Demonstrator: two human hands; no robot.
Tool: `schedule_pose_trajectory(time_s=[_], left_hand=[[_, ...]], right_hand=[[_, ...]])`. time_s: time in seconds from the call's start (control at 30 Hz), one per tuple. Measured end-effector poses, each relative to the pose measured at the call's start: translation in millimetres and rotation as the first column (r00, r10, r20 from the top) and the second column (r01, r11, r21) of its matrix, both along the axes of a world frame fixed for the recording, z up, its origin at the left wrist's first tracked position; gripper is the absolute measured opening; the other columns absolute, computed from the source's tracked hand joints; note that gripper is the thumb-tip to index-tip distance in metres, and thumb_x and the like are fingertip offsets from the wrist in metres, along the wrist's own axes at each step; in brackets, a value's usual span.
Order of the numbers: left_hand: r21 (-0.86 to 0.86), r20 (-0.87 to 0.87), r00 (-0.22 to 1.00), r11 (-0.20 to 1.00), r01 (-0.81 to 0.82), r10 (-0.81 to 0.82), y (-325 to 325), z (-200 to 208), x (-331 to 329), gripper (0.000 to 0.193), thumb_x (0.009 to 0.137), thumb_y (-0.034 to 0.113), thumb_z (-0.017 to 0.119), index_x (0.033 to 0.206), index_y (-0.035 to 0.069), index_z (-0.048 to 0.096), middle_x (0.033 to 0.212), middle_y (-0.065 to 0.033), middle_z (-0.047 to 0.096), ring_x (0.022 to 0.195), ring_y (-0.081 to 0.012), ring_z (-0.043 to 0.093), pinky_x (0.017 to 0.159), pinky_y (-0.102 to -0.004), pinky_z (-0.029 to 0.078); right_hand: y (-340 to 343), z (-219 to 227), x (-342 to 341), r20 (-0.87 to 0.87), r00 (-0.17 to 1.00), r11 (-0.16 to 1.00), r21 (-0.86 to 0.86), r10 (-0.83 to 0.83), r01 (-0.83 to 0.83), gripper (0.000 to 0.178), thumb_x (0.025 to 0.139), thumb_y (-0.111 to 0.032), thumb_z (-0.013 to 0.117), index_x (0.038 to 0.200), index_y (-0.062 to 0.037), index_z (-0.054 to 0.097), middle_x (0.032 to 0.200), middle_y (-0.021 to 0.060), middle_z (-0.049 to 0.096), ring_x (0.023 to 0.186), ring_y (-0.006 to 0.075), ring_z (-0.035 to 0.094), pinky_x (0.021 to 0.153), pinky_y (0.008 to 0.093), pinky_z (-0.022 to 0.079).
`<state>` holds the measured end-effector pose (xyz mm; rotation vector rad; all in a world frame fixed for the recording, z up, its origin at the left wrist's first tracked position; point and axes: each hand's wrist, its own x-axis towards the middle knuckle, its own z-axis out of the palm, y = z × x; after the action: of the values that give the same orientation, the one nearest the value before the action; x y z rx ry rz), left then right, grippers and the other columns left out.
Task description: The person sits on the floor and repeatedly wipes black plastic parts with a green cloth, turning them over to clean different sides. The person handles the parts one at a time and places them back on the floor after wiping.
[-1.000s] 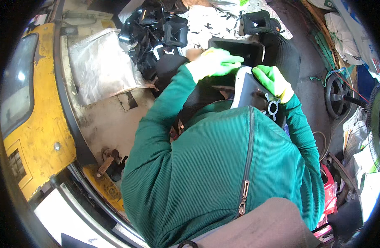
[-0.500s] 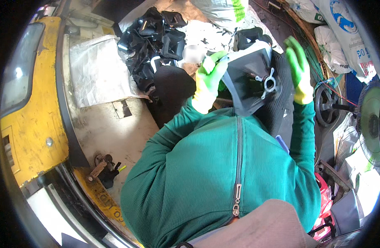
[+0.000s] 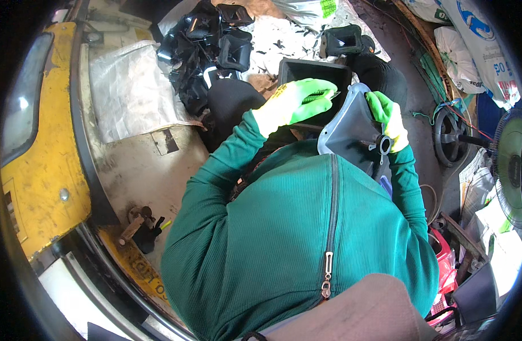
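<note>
A black plastic funnel-shaped part, with a wide flanged rim and a round ringed neck, leans tilted against my front. My right hand, in a yellow-green glove, is closed on its right edge. My left hand, gloved alike, is closed just left of the rim, apart from it. Between its thumb and fingers shows a small thin blade-like tool, mostly hidden by the glove. Beneath and beyond the left hand is an open black box-shaped container between my knees.
A heap of black plastic parts lies at the far left, with another black part at the far right. Dark scraps dot a white sheet. A yellow machine stands left; a fan, a handwheel and sacks are on the right.
The funnel-shaped part has come lower and turned, uncovering the black container. My right hand has closed on its edge. The left hand has let go of the rim and moved right.
</note>
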<state>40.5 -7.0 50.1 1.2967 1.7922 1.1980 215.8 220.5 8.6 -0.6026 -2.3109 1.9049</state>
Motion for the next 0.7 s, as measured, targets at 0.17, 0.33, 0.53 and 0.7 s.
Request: schedule_pose_trajectory(time_s=[0.17,0.33,0.53,0.7], left_hand=[[-0.168,-0.068,0.995,0.984,0.058,-0.070,19,2,-10,0.042,0.095,0.030,0.062,0.130,0.007,0.060,0.111,-0.0162,0.066,0.105,-0.0291,0.064,0.090,-0.0381,0.050],[-0.136,-0.141,0.990,0.991,-0.006,-0.013,26,-44,-24,0.045,0.093,0.044,0.061,0.124,0.012,0.067,0.105,-0.0165,0.069,0.098,-0.0327,0.066,0.087,-0.0411,0.051],[-0.241,0.251,0.931,0.948,-0.207,0.266,19,-73,-33,0.045,0.096,0.036,0.063,0.124,0.001,0.065,0.110,-0.0062,0.071,0.090,-0.0115,0.063,0.078,-0.0267,0.051],[-0.473,0.654,0.636,0.878,-0.080,0.410,-11,-9,13,0.027,0.094,0.031,0.066,0.107,0.007,0.066,0.079,0.0057,0.057,0.063,-0.0060,0.048,0.057,-0.0250,0.039]], right_hand=[[-4,15,-4,-0.083,0.994,0.987,0.153,0.066,-0.053,0.029,0.098,-0.023,0.055,0.108,0.0026,0.065,0.082,0.0069,0.060,0.069,0.0171,0.053,0.060,0.0300,0.041],[-7,24,-19,0.094,0.978,0.977,0.086,0.186,-0.194,0.031,0.097,-0.024,0.054,0.105,0.0035,0.065,0.084,0.0156,0.063,0.069,0.0260,0.059,0.065,0.0358,0.047],[-2,16,-40,0.065,0.898,0.839,0.333,0.435,-0.430,0.034,0.098,-0.030,0.053,0.107,-0.0008,0.067,0.088,0.0184,0.067,0.078,0.0330,0.066,0.071,0.0389,0.050],[-3,6,-41,0.318,0.898,0.865,0.303,0.304,-0.400,0.048,0.096,-0.050,0.054,0.101,-0.0059,0.073,0.089,0.0169,0.071,0.084,0.0329,0.068,0.077,0.0394,0.052]])
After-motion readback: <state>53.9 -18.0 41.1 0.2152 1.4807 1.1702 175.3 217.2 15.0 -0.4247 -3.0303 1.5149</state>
